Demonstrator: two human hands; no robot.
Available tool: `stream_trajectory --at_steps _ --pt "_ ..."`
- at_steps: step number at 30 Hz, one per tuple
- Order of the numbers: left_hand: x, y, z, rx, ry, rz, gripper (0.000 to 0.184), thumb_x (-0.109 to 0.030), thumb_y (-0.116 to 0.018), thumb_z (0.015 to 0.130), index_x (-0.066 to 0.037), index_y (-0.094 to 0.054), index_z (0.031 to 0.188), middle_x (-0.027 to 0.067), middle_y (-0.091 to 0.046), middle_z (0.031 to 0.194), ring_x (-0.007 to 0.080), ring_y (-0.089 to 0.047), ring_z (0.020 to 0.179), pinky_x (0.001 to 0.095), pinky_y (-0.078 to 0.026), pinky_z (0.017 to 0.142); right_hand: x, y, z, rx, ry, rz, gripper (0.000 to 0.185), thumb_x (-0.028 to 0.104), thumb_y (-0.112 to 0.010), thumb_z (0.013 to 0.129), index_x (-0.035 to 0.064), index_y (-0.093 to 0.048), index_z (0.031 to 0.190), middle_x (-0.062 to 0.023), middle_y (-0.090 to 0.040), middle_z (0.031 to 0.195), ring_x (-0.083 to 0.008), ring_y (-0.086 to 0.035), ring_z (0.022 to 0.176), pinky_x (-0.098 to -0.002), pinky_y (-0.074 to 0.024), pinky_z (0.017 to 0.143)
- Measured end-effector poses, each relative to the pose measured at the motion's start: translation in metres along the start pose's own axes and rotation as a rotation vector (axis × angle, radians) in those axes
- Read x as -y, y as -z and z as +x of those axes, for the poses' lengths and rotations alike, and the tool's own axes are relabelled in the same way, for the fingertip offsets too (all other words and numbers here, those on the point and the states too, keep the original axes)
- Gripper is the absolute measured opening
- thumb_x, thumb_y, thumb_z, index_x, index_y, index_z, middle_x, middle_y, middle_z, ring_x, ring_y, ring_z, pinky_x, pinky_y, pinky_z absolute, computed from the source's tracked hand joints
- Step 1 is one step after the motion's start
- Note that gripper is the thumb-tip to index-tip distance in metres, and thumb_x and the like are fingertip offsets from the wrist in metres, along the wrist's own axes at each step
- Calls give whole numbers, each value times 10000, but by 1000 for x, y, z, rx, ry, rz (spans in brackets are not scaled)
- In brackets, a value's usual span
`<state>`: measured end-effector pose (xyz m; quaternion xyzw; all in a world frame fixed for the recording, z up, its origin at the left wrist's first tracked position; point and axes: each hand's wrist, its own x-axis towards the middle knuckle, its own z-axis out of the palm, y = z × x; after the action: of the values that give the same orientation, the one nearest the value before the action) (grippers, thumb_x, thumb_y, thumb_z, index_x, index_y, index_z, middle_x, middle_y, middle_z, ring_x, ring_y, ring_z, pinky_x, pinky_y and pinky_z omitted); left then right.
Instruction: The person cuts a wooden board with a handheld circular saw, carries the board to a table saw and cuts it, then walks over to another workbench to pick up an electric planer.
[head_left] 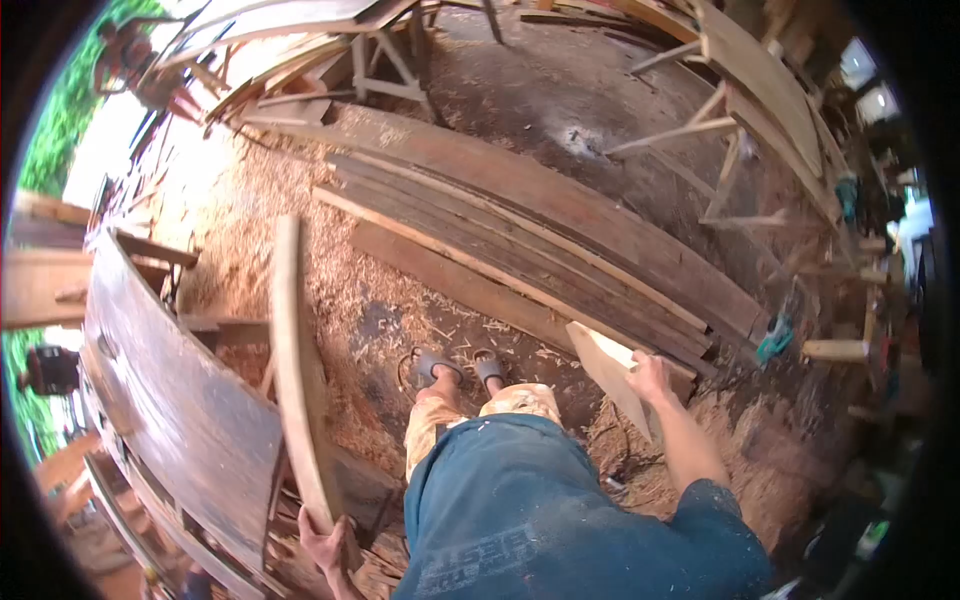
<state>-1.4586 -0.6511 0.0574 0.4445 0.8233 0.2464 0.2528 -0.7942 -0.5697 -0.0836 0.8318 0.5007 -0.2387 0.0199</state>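
My left hand [326,540] grips the near end of a long, pale wooden plank [292,370], which stretches away from me beside the bench. In my right hand [651,378] is a shorter, wide wooden board [612,372], held by its upper edge with the fingers closed over it. The board hangs tilted beside my right leg, and its lower part is near the shavings on the floor. Just left of the plank is a dark wooden workbench [190,370]. My feet in grey sandals [438,364] stand between the two pieces.
Several long planks [520,270] lie stacked on the floor ahead. Wood shavings [250,200] cover the ground. A trestle table [765,85] stands at the far right, another [270,15] at the top left. A person [140,65] is at the far left. Teal cord [775,338] lies right.
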Motion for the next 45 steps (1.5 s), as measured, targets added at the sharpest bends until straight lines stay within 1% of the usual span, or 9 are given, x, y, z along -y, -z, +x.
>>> stream_trajectory --at_steps 8,21,24,28,31,33,40,42,45 --pt "-133 -139 128 576 -442 380 703 -302 -781 650 -34 -539 1253 190 -655 1106 324 -636 1035 393 -499 889 -7 -27 -18 -467 -497 486 684 355 -739 728 132 -434 1298 -240 -588 1168 -455 -553 1067 -530 -444 873" --pt "-330 -461 246 1248 -762 1273 616 -292 -686 754 -128 -513 1323 187 -594 1255 342 -565 1175 521 -444 968 -33 -41 6 -413 -705 386 642 259 -770 671 48 -485 1206 -230 -625 1091 -414 -596 1028 -473 -483 865" --pt "-297 -492 290 845 -1357 1059 719 -377 -689 791 -146 -410 1412 165 -465 1413 327 -368 1363 613 -276 1082 -24 -39 9 -389 -753 385 680 266 -775 665 46 -474 1234 -231 -631 1099 -417 -602 1032 -463 -491 871" --pt "-261 -513 308 995 -1142 1072 785 -447 -675 804 -159 -335 1451 124 -393 1461 322 -259 1415 681 -147 1096 -13 -45 14 -414 -848 421 708 237 -788 663 42 -461 1260 -243 -635 1104 -417 -609 1039 -463 -491 883" --pt "-256 -490 290 1385 -986 1071 702 -402 -748 739 -158 -501 1349 202 -636 1160 345 -602 1113 429 -487 929 -28 -63 23 -454 -902 462 745 220 -797 660 37 -443 1290 -248 -641 1093 -407 -620 1034 -464 -491 891" --pt "-211 -487 297 1466 -1004 626 695 -367 -773 724 -85 -543 1316 216 -603 1233 366 -578 1145 434 -469 957 -22 -44 32 -422 -975 472 819 218 -802 654 9 -404 1338 -255 -618 1153 -401 -600 1084 -447 -484 920" --pt "-203 -461 320 1318 -546 645 448 -346 -731 772 -59 -672 1112 186 -664 1126 277 -657 1026 379 -530 860 -17 -5 77 -360 -951 414 875 230 -738 690 69 -328 1446 -261 -589 1219 -404 -586 1112 -439 -472 945" --pt "-166 -484 352 1352 -752 690 320 -343 -683 812 -65 -721 966 158 -698 1018 208 -697 882 359 -554 770 -12 3 94 -304 -956 363 850 251 -729 697 79 -347 1436 -254 -600 1197 -405 -595 1093 -448 -474 937" --pt "-242 -465 331 1201 -313 666 278 -347 -651 845 -88 -736 896 133 -703 756 234 -703 754 377 -535 677 -25 10 120 -249 -976 409 816 276 -710 708 91 -365 1425 -243 -605 1182 -400 -594 1095 -470 -467 938"
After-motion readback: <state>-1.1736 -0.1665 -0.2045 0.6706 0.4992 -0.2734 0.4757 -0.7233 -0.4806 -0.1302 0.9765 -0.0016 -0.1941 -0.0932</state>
